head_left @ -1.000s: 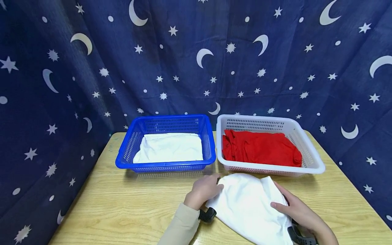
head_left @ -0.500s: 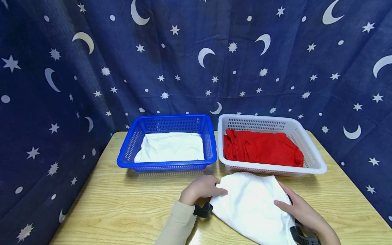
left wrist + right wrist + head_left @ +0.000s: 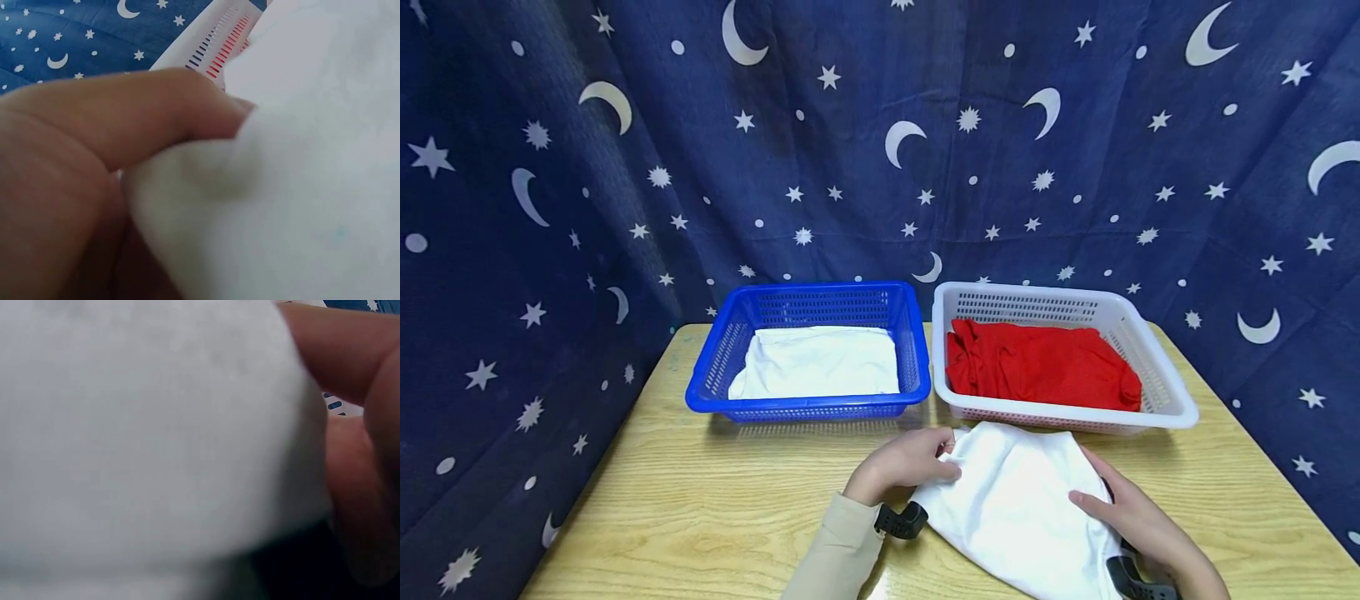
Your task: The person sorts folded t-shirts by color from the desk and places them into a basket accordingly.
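Observation:
A loosely bunched white cloth [image 3: 1015, 500] is held between my two hands at the front of the table, in the head view. My left hand [image 3: 901, 462] pinches its left edge between thumb and fingers. On the right edge my right hand [image 3: 1142, 518] grips the cloth, thumb on top and the other fingers mostly hidden behind. Close up in the left wrist view, a fold of the white cloth [image 3: 300, 187] sits between thumb and fingers. The white cloth [image 3: 156, 437] fills most of the right wrist view, with fingers [image 3: 350, 350] along its right side.
Behind the hands stand two plastic baskets. A blue basket [image 3: 805, 405] on the left contains folded white cloth [image 3: 820, 363]. The white basket [image 3: 1067, 413] on the right contains red cloth [image 3: 1045, 365]. Beyond the wooden table [image 3: 700, 508] hangs a dark blue curtain [image 3: 850, 125].
The left hand's fingers have shifted on the cloth's left edge, and its thumb now lies slightly further right. The right hand keeps its grip nearly in place.

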Demonstrator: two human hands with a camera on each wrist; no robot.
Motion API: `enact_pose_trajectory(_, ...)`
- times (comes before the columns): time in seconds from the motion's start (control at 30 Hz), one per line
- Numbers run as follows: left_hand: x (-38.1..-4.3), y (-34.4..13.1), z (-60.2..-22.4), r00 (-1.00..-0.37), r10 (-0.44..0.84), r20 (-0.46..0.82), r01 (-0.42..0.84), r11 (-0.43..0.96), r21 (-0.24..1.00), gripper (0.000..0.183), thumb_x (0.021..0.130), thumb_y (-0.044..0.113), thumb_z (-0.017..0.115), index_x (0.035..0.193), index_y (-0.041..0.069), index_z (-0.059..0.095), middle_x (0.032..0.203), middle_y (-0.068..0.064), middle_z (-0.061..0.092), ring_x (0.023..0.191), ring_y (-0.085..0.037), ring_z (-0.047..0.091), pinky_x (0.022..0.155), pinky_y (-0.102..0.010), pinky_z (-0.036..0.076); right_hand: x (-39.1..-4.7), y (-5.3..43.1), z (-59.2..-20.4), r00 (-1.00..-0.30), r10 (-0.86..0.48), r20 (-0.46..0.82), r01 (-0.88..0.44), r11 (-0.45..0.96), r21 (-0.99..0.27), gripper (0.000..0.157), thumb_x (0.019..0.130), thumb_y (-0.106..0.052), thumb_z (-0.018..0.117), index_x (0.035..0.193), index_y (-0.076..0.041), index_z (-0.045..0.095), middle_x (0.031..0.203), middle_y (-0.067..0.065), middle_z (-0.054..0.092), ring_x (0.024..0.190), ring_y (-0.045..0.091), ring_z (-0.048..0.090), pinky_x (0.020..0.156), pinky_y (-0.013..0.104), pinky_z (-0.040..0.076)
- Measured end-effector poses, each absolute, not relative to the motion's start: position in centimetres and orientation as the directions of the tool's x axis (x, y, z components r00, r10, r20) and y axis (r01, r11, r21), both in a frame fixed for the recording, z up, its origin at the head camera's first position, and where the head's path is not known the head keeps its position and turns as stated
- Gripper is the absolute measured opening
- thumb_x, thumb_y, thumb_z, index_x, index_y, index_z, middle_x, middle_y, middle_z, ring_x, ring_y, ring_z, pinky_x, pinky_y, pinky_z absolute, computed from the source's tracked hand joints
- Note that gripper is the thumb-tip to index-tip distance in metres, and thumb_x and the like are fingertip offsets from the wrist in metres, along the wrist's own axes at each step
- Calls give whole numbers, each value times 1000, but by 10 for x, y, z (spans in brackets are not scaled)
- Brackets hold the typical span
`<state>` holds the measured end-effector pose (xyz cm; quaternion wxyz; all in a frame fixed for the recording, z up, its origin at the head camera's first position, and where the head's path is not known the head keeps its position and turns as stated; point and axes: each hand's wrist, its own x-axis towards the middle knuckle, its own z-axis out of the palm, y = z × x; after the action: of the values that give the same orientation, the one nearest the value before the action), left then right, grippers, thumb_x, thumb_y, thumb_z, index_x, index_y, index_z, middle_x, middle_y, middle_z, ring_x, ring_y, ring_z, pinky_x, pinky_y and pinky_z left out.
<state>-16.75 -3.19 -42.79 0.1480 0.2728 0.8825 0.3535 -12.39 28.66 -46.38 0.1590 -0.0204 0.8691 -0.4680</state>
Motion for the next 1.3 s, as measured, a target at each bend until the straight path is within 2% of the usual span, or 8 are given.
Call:
enact_pose_trajectory(0.33,-166,-30,-422,-802,596,-20,398,560,727,22,75,21,63,71,17,42,59,7,33,52,-5,33,45,-20,27,-123,286,-463,-957,-190,-219,70,580,-812,83,81,-41,61,143,-8,17,143,17,21,127,33,21,97,57,19)
enact_pose_trajectory(0.53,-166,-30,-419,-817,577,13,397,547,737,24,75,20,63,70,16,40,59,8,31,53,-4,32,46,-20,25,-122,285,-461,-963,-153,-224,101,563,-820,81,81,-41,61,142,-9,19,141,17,24,126,33,24,96,55,24)
enact_pose_trajectory(0.67,-166,-31,-417,-816,577,43,410,524,746,24,74,18,65,71,16,41,61,8,32,54,-3,33,46,-19,26,-120,283,-458,-956,-122,-266,175,493,-852,78,81,-40,61,141,-8,21,140,16,27,121,30,32,94,45,36)
enact_pose_trajectory(0.8,-165,-33,-413,-811,581,62,413,495,764,23,73,16,65,72,16,42,62,9,31,55,-3,33,47,-19,26,-117,282,-456,-949,-120,-292,230,373,-899,73,82,-33,62,139,-9,23,136,15,32,111,23,43,83,32,46)
enact_pose_trajectory(0.93,-164,-36,-409,-817,571,74,397,465,792,23,73,14,65,72,16,42,63,9,32,58,-3,34,49,-19,27,-114,282,-455,-962,-126,-243,190,332,-924,66,85,-26,60,138,-8,26,131,16,36,102,15,50,77,28,47)
enact_pose_trajectory(1.1,-163,-39,-402,-818,567,93,390,429,815,23,74,14,65,71,15,42,63,8,32,60,-4,35,50,-19,28,-115,282,-450,-966,-124,-228,167,375,-912,68,85,-29,59,139,-7,24,134,15,33,101,5,47,78,23,45)
enact_pose_trajectory(1.3,-164,-41,-401,-813,573,100,394,417,819,23,75,15,64,71,15,42,63,8,32,60,-4,34,51,-19,27,-114,281,-449,-961,-141,-238,180,334,-925,67,86,-27,58,139,-9,23,135,14,30,102,5,47,79,25,45)
